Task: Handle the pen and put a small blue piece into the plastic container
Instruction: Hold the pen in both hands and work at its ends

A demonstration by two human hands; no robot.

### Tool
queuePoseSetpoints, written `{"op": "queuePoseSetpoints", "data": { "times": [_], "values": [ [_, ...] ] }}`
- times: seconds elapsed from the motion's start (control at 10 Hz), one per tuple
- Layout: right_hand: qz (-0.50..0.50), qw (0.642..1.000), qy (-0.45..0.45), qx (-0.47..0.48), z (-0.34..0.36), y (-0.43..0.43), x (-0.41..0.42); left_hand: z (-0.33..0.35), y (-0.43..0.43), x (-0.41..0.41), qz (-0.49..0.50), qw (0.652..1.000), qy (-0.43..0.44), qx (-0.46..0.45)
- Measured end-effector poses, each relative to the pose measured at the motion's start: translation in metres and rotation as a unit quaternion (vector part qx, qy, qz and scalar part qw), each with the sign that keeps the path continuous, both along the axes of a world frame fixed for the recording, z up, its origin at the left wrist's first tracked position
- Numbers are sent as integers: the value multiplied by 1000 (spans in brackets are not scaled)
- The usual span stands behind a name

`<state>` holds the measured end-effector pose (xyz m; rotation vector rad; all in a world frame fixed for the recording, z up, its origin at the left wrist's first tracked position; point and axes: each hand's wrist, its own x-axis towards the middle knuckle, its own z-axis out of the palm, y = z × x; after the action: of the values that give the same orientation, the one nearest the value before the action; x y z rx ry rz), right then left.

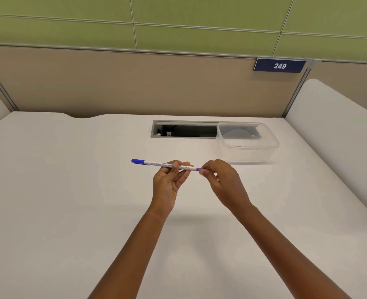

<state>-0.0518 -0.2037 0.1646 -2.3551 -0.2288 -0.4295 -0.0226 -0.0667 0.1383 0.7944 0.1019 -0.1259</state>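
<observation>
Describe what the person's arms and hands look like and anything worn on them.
Both arms are bare: the left forearm and right forearm show no sleeve down to the frame's bottom edge. The left hand and right hand are ungloved, with no watch, bracelet or ring visible.

L hand (166, 186): bare, no glove; palm creases and inner side of fingers visible.
R hand (226, 184): bare, no glove; back of hand w/ knuckles visible.
L forearm (133, 249): bare from wrist to bottom edge of pic; slim, smooth, widens twd elbow.
R forearm (286, 244): bare from wrist to bottom edge; same slim build, smooth.
</observation>
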Motion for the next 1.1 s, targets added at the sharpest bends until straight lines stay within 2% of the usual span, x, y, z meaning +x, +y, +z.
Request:
{"op": "queuePoseSetpoints", "data": {
  "times": [0.2,0.4,1.1],
  "values": [
    [-8,999,28,42,-3,-1,2,-1,0,0,4,1000,0,1],
    [-9,999,26,22,-6,-1,3,-3,1,1,7,1000,4,0],
    [-3,996,48,74,-12,-6,1,-7,2,1,9,1000,13,1]
  ]
}}
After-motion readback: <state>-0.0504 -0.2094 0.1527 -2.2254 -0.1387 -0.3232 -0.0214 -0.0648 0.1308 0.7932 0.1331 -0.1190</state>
